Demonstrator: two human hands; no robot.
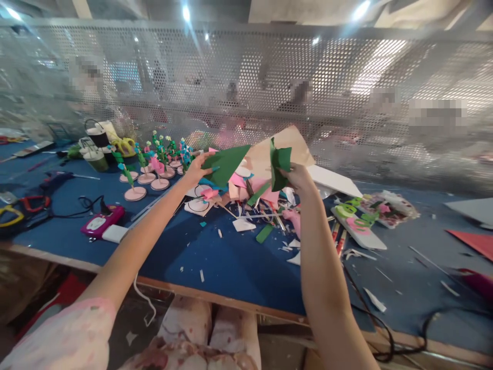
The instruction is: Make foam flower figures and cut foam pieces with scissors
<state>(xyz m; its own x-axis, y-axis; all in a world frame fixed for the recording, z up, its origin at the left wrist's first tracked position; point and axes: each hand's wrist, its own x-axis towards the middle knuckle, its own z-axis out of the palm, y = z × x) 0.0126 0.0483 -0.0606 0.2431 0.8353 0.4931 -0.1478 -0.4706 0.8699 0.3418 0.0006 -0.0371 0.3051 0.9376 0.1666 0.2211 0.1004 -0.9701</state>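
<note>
My left hand (198, 169) grips a flat dark green paper sheet (228, 163) by its left edge, fingers closed on it. In my right hand (297, 177) is a smaller folded green paper piece (280, 163), its sides bent up. Both hands are raised over a heap of paper scraps (254, 190) in pink, white and green. Behind the right hand leans a tan paper sheet (285, 144). Left of my left hand stand several small paper flowers on round pink bases (159, 184).
A blue-topped table (231, 272) carries a magenta power device (102, 222), yellow-handled scissors (125, 147), a glue gun (57, 179) and cups (94, 156). White boards with green and pink cutouts (356, 218) lie at right. A perforated metal screen (215, 77) closes the back.
</note>
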